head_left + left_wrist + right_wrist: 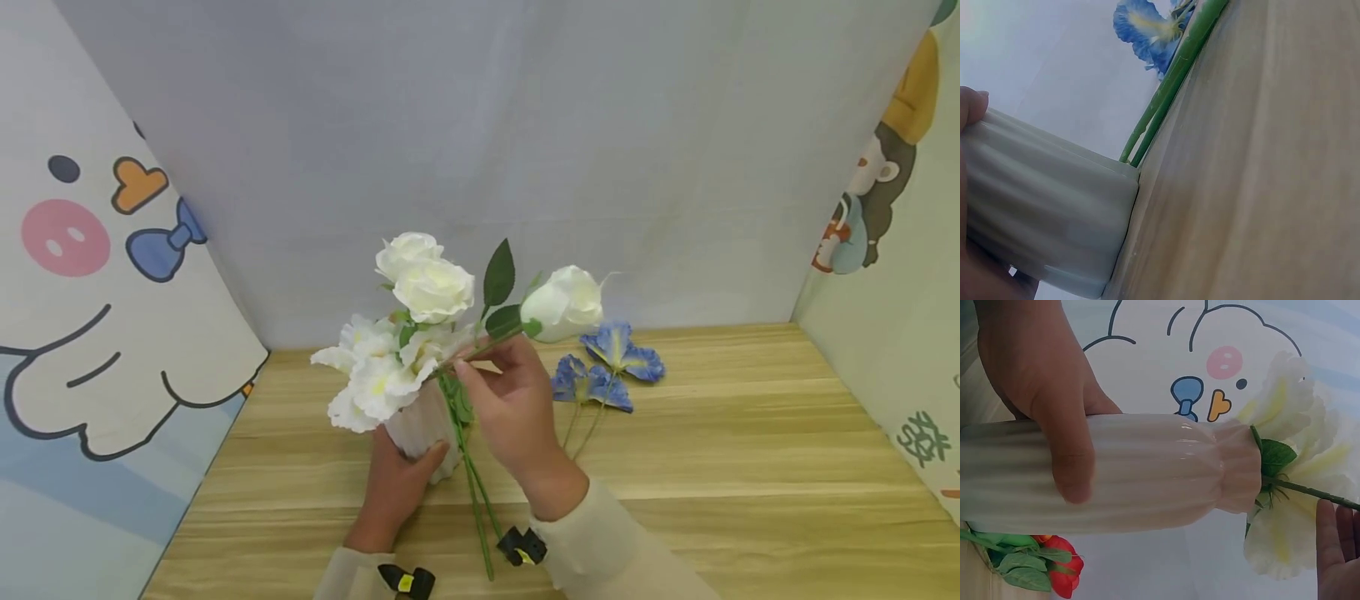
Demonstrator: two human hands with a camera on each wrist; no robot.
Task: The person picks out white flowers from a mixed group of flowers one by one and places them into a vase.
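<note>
My left hand grips a white ribbed vase around its body, the thumb on the near side. White lily-like flowers and two white roses stand above the vase's mouth. My right hand pinches the stem of another white rose, whose bloom leans right. In the right wrist view, this stem runs into the vase's mouth, and my left thumb lies across the vase. Fingertips of my right hand show at the right edge.
Blue flowers lie on the wooden table, right of the vase. Green stems lie beside the vase, toward me. In the right wrist view, a red flower lies beyond the vase. A pale curtain hangs behind, with printed panels either side.
</note>
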